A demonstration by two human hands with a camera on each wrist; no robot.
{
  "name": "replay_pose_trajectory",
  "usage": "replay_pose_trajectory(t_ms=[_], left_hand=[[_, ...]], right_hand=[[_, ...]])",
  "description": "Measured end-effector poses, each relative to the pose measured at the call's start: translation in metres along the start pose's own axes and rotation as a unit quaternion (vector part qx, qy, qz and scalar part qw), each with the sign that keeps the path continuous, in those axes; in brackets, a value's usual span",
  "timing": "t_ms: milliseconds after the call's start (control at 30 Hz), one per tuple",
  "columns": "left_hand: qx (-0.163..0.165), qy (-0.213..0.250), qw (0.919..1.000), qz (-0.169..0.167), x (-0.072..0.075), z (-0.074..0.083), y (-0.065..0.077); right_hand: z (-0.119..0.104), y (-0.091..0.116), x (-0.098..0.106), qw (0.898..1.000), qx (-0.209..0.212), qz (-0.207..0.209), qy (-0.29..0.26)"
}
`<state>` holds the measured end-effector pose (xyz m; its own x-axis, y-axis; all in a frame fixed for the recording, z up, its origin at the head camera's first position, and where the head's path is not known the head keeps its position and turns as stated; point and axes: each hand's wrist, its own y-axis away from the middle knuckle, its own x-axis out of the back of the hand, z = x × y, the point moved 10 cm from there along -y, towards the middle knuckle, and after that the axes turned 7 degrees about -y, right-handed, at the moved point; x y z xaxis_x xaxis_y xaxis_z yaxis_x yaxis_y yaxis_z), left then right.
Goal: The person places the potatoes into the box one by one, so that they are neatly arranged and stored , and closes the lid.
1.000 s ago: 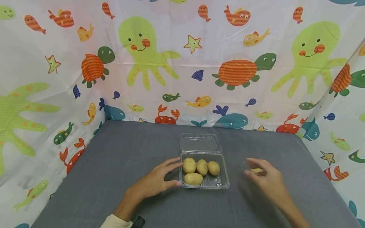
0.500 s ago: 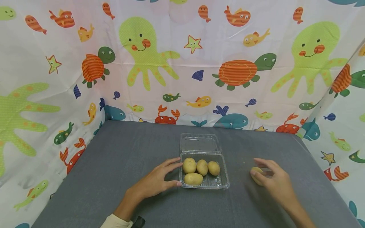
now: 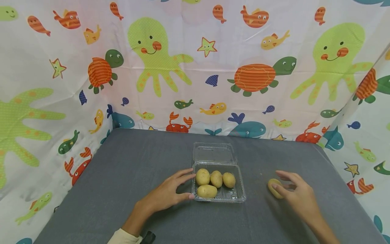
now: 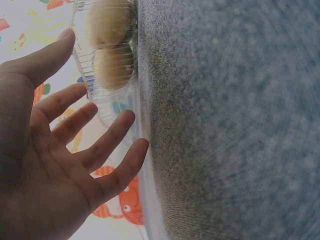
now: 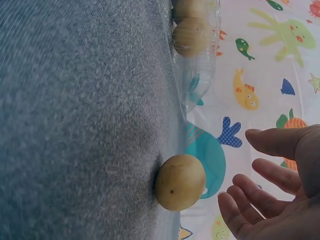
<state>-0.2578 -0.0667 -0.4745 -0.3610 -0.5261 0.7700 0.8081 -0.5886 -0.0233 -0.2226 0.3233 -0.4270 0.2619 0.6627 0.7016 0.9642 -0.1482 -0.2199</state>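
A clear plastic clamshell container [image 3: 240, 184] stands on the table with its lid [image 3: 214, 153] folded back. Several potatoes [image 3: 207, 191] lie inside it. My left hand [image 3: 166, 193] is at its left side, thumb and fingertips at the rim, fingers [image 4: 107, 140] spread and fairly straight. To the right of the container, a single potato [image 3: 275, 188] rests on the cloth. Just beyond that potato is my right hand [image 3: 300, 196], its fingers loosely bent. The right wrist view shows a gap between this hand [image 5: 280, 185] and the potato [image 5: 180, 182], with nothing held.
A grey cloth covers the table [image 3: 146, 152]. Behind and along both sides hangs a white curtain [image 3: 195, 74] printed with sea animals. A dark wrist strap [image 3: 148, 238] shows below my left hand.
My right hand has drawn back to the right from the single potato, which now shows more fully on the cloth. The left hand and the container have stayed in place.
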Motion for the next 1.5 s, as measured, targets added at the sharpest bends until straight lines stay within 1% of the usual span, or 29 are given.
replay_pose_trajectory(t_ms=[200,433,600,733,867,1333,1500], left_hand=[[-0.003,0.005,1.0,0.003,0.0,0.001,0.0],[-0.004,0.001,1.0,0.004,0.001,0.002,0.001],[-0.004,0.003,1.0,0.005,0.001,0.002,0.001],[0.003,0.003,1.0,0.002,0.001,0.001,0.0],[0.007,0.002,1.0,-0.003,0.0,0.0,0.0],[0.006,0.001,1.0,-0.002,0.001,0.0,0.001],[0.007,0.003,1.0,-0.001,0.0,-0.001,0.001]], right_hand=[[0.004,0.0,-0.001,1.0,-0.008,-0.006,0.005],[0.019,0.002,-0.005,0.996,-0.069,-0.048,0.009],[0.029,0.0,-0.007,0.992,-0.107,-0.065,0.014],[0.034,0.0,-0.009,0.99,-0.12,-0.075,0.018],[0.037,0.0,-0.01,0.99,-0.116,-0.078,0.019],[0.036,-0.002,-0.01,0.995,-0.069,-0.067,0.02],[0.037,-0.002,-0.01,0.995,-0.067,-0.071,0.024]])
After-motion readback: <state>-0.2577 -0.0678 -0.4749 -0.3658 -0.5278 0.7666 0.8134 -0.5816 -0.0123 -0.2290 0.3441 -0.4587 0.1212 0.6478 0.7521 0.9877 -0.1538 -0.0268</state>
